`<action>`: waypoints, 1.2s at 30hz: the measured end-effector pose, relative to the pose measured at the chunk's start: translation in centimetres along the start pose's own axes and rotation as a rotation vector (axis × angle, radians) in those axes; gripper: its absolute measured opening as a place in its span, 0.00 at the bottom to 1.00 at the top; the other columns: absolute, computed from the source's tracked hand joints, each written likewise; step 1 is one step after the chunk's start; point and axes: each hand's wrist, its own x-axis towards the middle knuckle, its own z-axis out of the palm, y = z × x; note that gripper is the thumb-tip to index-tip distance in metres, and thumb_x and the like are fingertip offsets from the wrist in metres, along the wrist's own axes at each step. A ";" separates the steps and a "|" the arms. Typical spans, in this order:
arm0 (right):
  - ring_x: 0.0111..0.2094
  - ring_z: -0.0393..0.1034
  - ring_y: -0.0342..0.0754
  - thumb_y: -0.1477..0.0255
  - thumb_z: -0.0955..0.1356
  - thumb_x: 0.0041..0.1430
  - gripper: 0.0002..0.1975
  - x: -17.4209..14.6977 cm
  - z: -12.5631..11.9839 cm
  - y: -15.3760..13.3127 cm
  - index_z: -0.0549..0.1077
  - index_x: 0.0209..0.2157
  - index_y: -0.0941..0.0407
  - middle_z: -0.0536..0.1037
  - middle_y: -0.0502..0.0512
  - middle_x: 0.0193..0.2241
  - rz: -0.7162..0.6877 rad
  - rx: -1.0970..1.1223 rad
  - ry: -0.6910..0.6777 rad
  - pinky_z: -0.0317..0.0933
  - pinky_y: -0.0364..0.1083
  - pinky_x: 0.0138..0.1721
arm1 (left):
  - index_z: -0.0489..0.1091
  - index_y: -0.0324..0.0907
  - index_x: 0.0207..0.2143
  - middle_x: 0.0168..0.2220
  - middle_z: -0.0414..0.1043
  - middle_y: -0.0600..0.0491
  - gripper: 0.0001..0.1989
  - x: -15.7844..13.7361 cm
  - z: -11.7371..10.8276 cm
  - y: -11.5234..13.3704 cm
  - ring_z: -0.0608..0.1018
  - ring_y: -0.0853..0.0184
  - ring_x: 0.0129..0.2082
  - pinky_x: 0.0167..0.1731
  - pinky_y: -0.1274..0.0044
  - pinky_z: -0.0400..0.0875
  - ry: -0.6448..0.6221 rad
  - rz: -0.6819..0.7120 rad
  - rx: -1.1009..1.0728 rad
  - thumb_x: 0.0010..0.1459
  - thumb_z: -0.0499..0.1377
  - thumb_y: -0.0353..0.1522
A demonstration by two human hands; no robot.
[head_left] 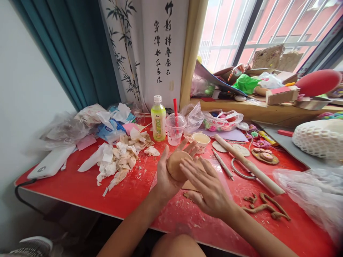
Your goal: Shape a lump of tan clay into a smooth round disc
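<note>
A round, flat brown clay disc [176, 167] lies in the upturned palm of my left hand [164, 178], whose thumb stands along its left edge with the fingers stretched out beyond it. My right hand [210, 191] is open, its extended fingers laid over the disc's right side. Below the hands, a flat piece of brown clay [189, 185] is partly hidden on a clear sheet. To the right lie a pointed clay tool [223, 165], a metal ring [242, 170], a long rolling pin [249, 166] and curled brown clay strips [268, 208].
A paper cup [201, 142], a lidded plastic cup with a red straw [175, 132] and a drink bottle [158, 119] stand behind my hands. Crumpled tissues [120, 159] and a white power bank [52, 164] are at left. A clear plastic bag [308, 196] covers the right edge.
</note>
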 end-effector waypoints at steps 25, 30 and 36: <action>0.64 0.46 0.49 0.64 0.52 0.66 0.33 0.4 -0.2 0.2 0.29 0.65 0.60 0.65 0.58 0.57 0.031 0.231 -0.005 0.33 0.61 0.64 | 0.57 0.46 0.60 0.60 0.60 0.50 0.28 0.0 -0.2 -0.1 0.59 0.60 0.62 0.60 0.68 0.52 -0.058 -0.009 -0.003 0.62 0.43 0.48; 0.66 0.38 0.51 0.59 0.53 0.66 0.36 0.9 0.4 0.5 0.29 0.65 0.62 0.59 0.59 0.60 0.174 -0.005 -0.088 0.28 0.61 0.64 | 0.57 0.45 0.60 0.59 0.62 0.50 0.29 0.0 -0.2 -0.5 0.60 0.61 0.62 0.60 0.69 0.52 -0.101 -0.077 -0.011 0.62 0.42 0.49; 0.64 0.44 0.48 0.64 0.53 0.65 0.31 -0.2 -0.6 0.2 0.38 0.65 0.61 0.69 0.56 0.54 -0.116 0.208 -0.119 0.19 0.60 0.64 | 0.54 0.46 0.61 0.60 0.60 0.50 0.29 -0.1 -0.1 -0.3 0.62 0.59 0.61 0.58 0.68 0.57 -0.046 -0.044 -0.009 0.62 0.42 0.49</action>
